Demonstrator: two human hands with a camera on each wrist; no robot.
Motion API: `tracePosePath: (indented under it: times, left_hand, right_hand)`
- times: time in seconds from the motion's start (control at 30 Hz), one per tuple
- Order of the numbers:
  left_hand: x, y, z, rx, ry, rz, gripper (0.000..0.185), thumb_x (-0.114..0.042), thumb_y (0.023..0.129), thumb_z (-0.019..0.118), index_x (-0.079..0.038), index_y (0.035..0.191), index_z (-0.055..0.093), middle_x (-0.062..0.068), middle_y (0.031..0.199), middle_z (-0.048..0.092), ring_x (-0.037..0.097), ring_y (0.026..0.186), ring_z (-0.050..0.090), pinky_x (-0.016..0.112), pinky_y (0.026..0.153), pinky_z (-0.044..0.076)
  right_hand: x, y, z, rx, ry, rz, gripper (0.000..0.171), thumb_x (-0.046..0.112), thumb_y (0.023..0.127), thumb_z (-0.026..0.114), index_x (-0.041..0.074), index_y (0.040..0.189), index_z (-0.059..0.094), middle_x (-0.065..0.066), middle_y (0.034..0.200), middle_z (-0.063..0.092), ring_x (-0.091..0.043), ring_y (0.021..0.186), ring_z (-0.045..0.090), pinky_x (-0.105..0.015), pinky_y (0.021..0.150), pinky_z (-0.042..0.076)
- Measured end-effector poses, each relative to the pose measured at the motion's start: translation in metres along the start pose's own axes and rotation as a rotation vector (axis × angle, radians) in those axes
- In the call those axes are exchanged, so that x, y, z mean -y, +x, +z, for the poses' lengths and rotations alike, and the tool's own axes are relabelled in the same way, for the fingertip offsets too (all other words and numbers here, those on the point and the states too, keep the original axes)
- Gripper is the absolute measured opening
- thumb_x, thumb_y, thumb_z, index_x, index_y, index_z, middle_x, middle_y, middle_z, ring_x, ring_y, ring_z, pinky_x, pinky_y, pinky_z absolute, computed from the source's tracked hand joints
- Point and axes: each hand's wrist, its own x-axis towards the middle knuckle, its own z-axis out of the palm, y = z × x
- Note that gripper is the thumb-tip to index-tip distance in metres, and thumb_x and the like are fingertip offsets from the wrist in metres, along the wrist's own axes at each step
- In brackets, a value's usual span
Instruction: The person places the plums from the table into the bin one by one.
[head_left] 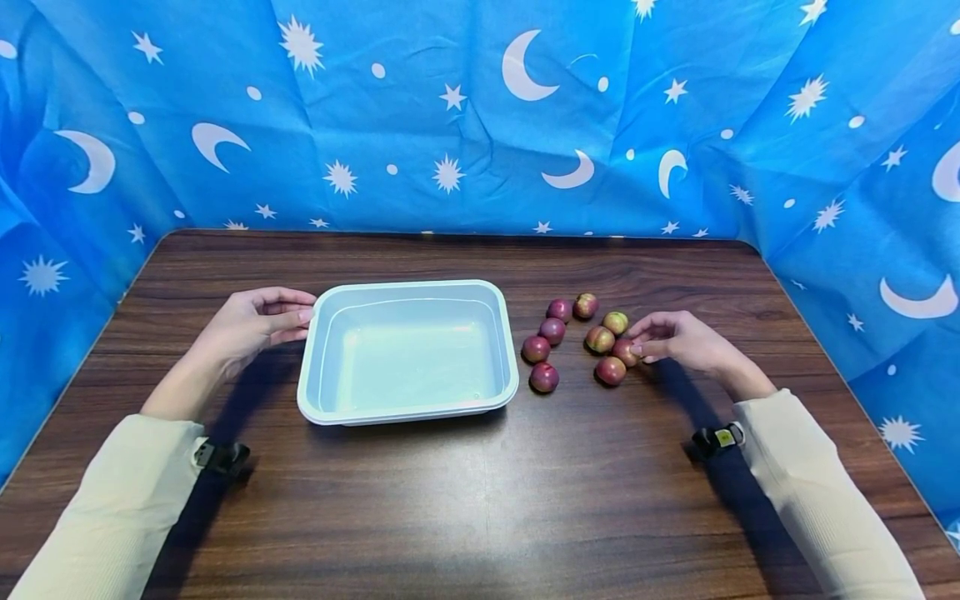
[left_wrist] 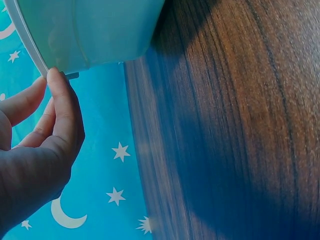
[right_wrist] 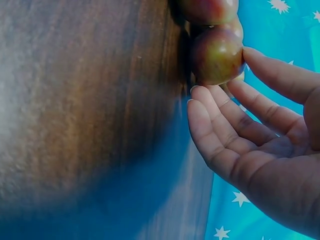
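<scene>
My left hand (head_left: 243, 332) pinches the left rim of a pale white plastic basin (head_left: 408, 354), thumb and fingertips at its edge. In the left wrist view the basin's side wall (left_wrist: 110, 35) rises above the fingertips. My right hand (head_left: 688, 345) is at the right end of a group of plums, its thumb and fingers around a red-green plum (head_left: 626, 352). Up close in the right wrist view, the thumb touches one side of that plum (right_wrist: 217, 56) while the other fingers curve below it. Nothing lies inside the basin.
Several more plums lie between the basin and my right hand, among them a dark red plum (head_left: 543, 377) and a yellowish plum (head_left: 615, 322). All stand on a brown wood-grain table (head_left: 480, 500). A blue curtain (head_left: 465, 125) with moons and stars surrounds its far side.
</scene>
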Motion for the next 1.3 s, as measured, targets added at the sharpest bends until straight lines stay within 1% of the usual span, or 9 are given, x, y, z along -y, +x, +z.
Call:
tracePosePath:
  times: [0.07,0.23,0.37,0.47,0.63,0.77,0.97,1.17,1.3]
  left_hand:
    - [0.000,0.000,0.000,-0.007,0.007,0.000,0.035,-0.007,0.089,0.058,0.009,0.118,0.045,-0.002,0.091,0.063,0.009,0.083,0.064,0.030,0.079,0.053]
    - [-0.001,-0.001,0.000,-0.009,-0.001,-0.002,0.034,-0.007,0.088,0.059,0.008,0.116,0.046,-0.001,0.091,0.063,0.010,0.082,0.064,0.031,0.079,0.053]
    - [-0.001,-0.001,0.000,-0.003,-0.024,0.005,0.035,-0.008,0.087,0.062,0.007,0.114,0.048,0.000,0.090,0.064,0.010,0.081,0.064,0.031,0.079,0.053]
    - [-0.001,-0.002,0.001,0.001,-0.034,0.008,0.035,-0.009,0.086,0.063,0.007,0.113,0.048,0.000,0.090,0.064,0.010,0.081,0.065,0.030,0.079,0.052]
    - [-0.002,-0.003,0.001,-0.011,-0.039,0.008,0.035,-0.010,0.086,0.063,0.007,0.113,0.048,0.000,0.090,0.064,0.010,0.081,0.065,0.030,0.078,0.053]
    - [-0.003,-0.003,0.000,-0.017,-0.030,0.004,0.036,-0.008,0.087,0.061,0.008,0.115,0.047,-0.001,0.090,0.064,0.010,0.082,0.064,0.031,0.079,0.053]
    - [-0.003,-0.002,0.000,0.002,-0.035,-0.007,0.039,-0.006,0.089,0.059,0.011,0.119,0.042,-0.002,0.089,0.064,0.009,0.081,0.064,0.028,0.078,0.053]
    - [-0.003,-0.002,-0.001,0.003,-0.028,-0.008,0.038,-0.007,0.089,0.059,0.010,0.119,0.042,-0.003,0.089,0.064,0.009,0.082,0.064,0.029,0.078,0.053]
    - [-0.003,-0.001,0.001,-0.017,-0.012,-0.008,0.036,-0.008,0.088,0.060,0.009,0.117,0.046,-0.001,0.090,0.064,0.010,0.082,0.064,0.030,0.079,0.053]
  right_hand:
    - [0.003,-0.001,-0.002,-0.003,-0.011,-0.006,0.024,0.002,0.089,0.056,-0.010,0.109,0.053,-0.018,0.094,0.061,-0.020,0.081,0.061,-0.035,0.072,0.055]
    - [0.007,-0.003,-0.004,-0.006,0.004,-0.026,0.022,-0.005,0.089,0.049,-0.014,0.109,0.050,-0.023,0.096,0.062,-0.022,0.083,0.062,-0.039,0.073,0.055]
    - [0.006,-0.002,-0.004,0.009,0.021,-0.003,0.025,-0.001,0.089,0.054,-0.014,0.109,0.050,-0.021,0.096,0.061,-0.019,0.083,0.061,-0.036,0.073,0.055]
    - [0.004,-0.002,-0.002,0.037,0.034,0.007,0.029,0.005,0.088,0.058,-0.013,0.110,0.050,-0.017,0.095,0.061,-0.016,0.083,0.061,-0.036,0.074,0.055]
    - [0.005,-0.001,0.004,0.069,0.016,0.003,0.034,0.010,0.085,0.064,-0.010,0.110,0.053,-0.017,0.096,0.062,-0.018,0.080,0.062,-0.036,0.073,0.055]
    - [0.007,-0.001,0.007,0.051,-0.001,-0.006,0.034,0.010,0.084,0.066,-0.010,0.110,0.053,-0.016,0.096,0.061,-0.019,0.078,0.061,-0.035,0.070,0.055]
    - [0.006,0.001,0.009,0.021,0.010,-0.011,0.032,0.006,0.083,0.065,-0.011,0.108,0.054,-0.015,0.093,0.062,-0.014,0.077,0.060,-0.035,0.070,0.056]
    - [0.004,0.001,0.008,0.012,0.001,-0.006,0.030,0.006,0.084,0.065,-0.010,0.107,0.055,-0.016,0.092,0.062,-0.015,0.078,0.061,-0.035,0.071,0.056]
    - [0.004,0.000,0.005,0.005,-0.006,-0.003,0.031,0.007,0.084,0.064,-0.010,0.108,0.054,-0.016,0.093,0.061,-0.017,0.079,0.061,-0.035,0.071,0.055]
